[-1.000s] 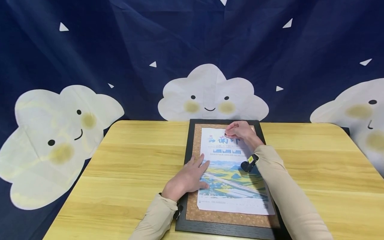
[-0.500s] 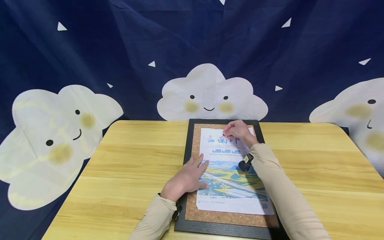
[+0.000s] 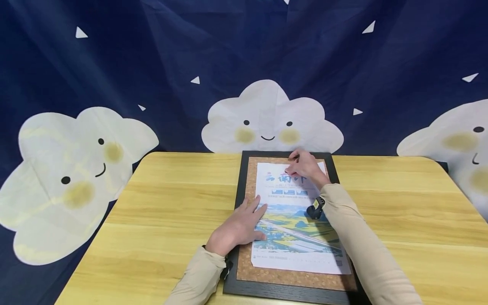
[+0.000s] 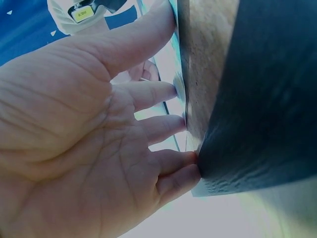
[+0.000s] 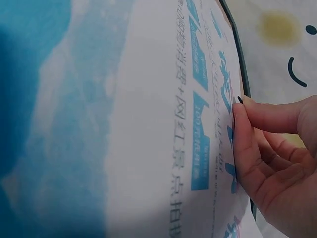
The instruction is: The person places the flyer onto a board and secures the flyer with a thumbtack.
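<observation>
A white printed poster (image 3: 289,220) with blue lettering and a landscape lies on a cork board (image 3: 293,277) in a black frame (image 3: 282,290). My left hand (image 3: 238,224) rests with spread, fairly straight fingers across the frame's left side and the poster's left edge. In the left wrist view, the fingertips (image 4: 173,126) of that hand meet the paper and the frame. Near the poster's top, my right hand (image 3: 305,165) pinches a small black pin-like thing (image 5: 240,99) between thumb and index finger, close against the paper. Most of that thing is hidden by the fingertips.
Under the board is a yellow wood-grain table (image 3: 171,203) that extends to both sides. Behind its far edge hangs a dark blue cloth (image 3: 171,51) with smiling white clouds (image 3: 270,114). A black wrist camera (image 3: 314,209) on the right wrist hangs over the poster.
The right hand stays near the poster's top, but a finger has lifted away from the pinching ones toward the frame's far edge. The left hand has kept its place.
</observation>
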`<act>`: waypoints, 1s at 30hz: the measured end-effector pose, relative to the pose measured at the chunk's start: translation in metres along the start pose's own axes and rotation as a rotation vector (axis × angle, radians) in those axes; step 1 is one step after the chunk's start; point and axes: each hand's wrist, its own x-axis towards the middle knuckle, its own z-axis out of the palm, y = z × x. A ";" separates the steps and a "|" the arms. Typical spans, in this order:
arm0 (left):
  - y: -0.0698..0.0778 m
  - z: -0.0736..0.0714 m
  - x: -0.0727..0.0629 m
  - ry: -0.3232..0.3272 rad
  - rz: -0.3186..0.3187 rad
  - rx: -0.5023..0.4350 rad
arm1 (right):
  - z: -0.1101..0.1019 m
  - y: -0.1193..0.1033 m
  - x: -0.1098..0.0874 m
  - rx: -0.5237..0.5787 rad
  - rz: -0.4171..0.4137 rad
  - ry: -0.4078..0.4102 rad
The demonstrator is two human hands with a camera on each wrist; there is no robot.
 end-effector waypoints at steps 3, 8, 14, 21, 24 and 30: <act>0.001 0.000 0.000 -0.004 0.000 -0.009 | -0.003 0.001 -0.001 -0.030 -0.003 0.005; 0.002 -0.001 0.000 -0.010 0.009 -0.014 | -0.007 0.001 -0.003 -0.060 -0.003 -0.009; 0.002 -0.002 -0.002 -0.011 0.007 -0.022 | -0.009 0.002 -0.005 -0.114 -0.027 -0.007; 0.002 -0.003 -0.002 -0.014 0.009 -0.021 | -0.005 0.001 -0.008 -0.117 -0.033 0.024; 0.001 -0.004 -0.002 -0.012 0.015 -0.025 | -0.007 0.005 -0.012 -0.089 -0.065 0.052; -0.003 -0.004 -0.002 -0.007 0.007 -0.010 | -0.025 0.009 -0.041 0.063 -0.096 0.046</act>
